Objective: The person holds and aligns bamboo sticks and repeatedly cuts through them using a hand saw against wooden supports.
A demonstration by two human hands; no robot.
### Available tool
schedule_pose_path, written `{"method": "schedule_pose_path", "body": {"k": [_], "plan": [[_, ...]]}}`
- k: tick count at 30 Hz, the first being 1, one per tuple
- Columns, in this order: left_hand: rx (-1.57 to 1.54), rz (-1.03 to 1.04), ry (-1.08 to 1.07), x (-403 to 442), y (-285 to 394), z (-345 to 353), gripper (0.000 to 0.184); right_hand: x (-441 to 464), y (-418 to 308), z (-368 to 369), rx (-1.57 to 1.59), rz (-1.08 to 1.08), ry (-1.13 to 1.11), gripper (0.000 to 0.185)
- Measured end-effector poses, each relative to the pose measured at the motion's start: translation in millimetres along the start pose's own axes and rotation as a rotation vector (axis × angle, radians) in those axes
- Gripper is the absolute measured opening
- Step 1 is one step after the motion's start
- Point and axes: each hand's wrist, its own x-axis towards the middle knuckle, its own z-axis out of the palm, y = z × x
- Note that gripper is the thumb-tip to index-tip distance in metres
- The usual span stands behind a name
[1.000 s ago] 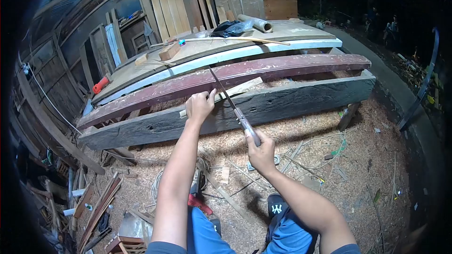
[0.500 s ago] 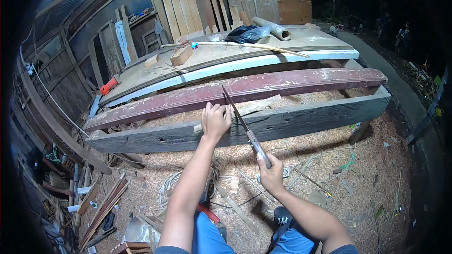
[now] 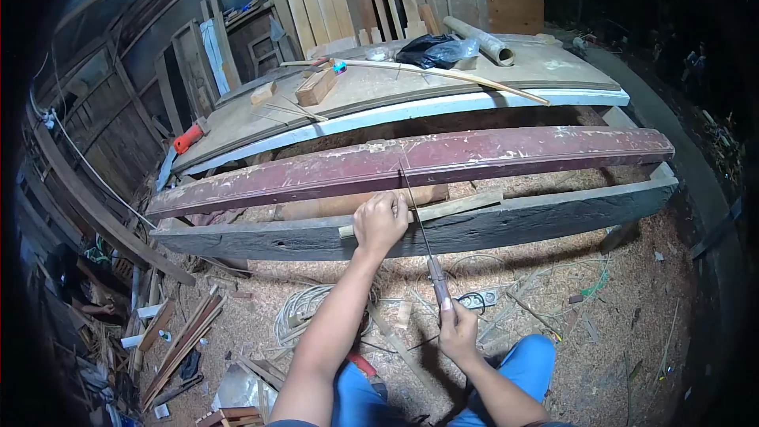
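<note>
My left hand is closed around a narrow wooden strip, pressing it against the top edge of a dark grey beam. In my right hand is the handle of a handsaw, held low in front of the beam. The saw's thin blade slants up and away, crossing the strip just right of my left fingers. Its tip reaches the maroon beam behind. Whether the teeth are cutting into the strip cannot be made out.
Beyond the beams lies a broad panel with a wood block, a black plastic bag and a rolled tube. An orange-red tool sits at its left. Coiled cable, a power strip and scrap wood lie on the shavings-covered floor.
My right hand has drawn the saw back and down, and the blade now stands steeper in view. The strip's angle has shifted slightly under my left hand. The camera view has moved too.
</note>
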Motion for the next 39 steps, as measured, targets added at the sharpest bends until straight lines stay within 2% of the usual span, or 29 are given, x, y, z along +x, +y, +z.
{"method": "schedule_pose_path", "body": {"k": [2, 5, 9, 12, 14, 17, 24, 26, 28, 33, 35, 36, 39], "plan": [[0.031, -0.231, -0.149, 5.2, 4.3, -2.7, 0.031, 1.2, 5.9, 0.8, 0.006, 0.014, 0.005, 0.041], [0.098, -0.339, -0.22, 13.7, 10.4, -6.7, 0.035, 3.2, 22.1, 0.7, 0.002, 0.023, 0.015, 0.039], [0.071, -0.358, -0.237, 17.3, 8.9, -5.9, 0.038, 7.1, 15.1, 3.8, 0.058, 0.066, 0.036, 0.044], [0.102, -0.338, -0.24, 11.8, 8.3, -5.4, 0.033, -0.1, 18.5, 5.3, 0.118, 0.049, 0.051, 0.045], [0.107, -0.272, -0.208, 12.3, 6.9, -4.6, 0.032, -1.0, 19.7, 5.6, -0.054, 0.013, 0.053, 0.046], [0.097, -0.228, -0.205, 14.0, 2.6, -5.5, 0.03, 14.7, -0.5, 12.0, -0.066, -0.002, 0.069, 0.047], [0.064, -0.284, -0.234, 14.4, 6.8, -8.9, 0.03, -15.6, 5.4, 4.7, -0.088, -0.032, 0.11, 0.045], [0.084, -0.293, -0.23, 12.0, -1.4, 1.5, 0.029, 4.6, 19.0, 7.0, -0.134, -0.072, 0.105, 0.046], [0.023, -0.302, -0.252, 13.3, 5.3, -5.5, 0.029, 24.6, 4.3, 14.8, -0.045, -0.017, 0.101, 0.046], [0.042, -0.316, -0.266, 15.4, 4.3, -11.3, 0.029, -21.7, 25.3, 3.3, -0.135, -0.06, 0.062, 0.046], [0.051, -0.314, -0.261, 16.7, 4.0, -7.9, 0.03, -28.3, 36.9, 0.5, -0.125, -0.115, 0.119, 0.046], [0.059, -0.306, -0.258, 15.0, 6.5, -8.5, 0.031, -13.8, 14.8, 4.0, -0.154, -0.116, 0.11, 0.046], [0.022, -0.319, -0.278, 15.4, 9.8, -11.6, 0.031, 30.9, 8.6, 17.0, -0.104, -0.056, 0.1, 0.046]]}}
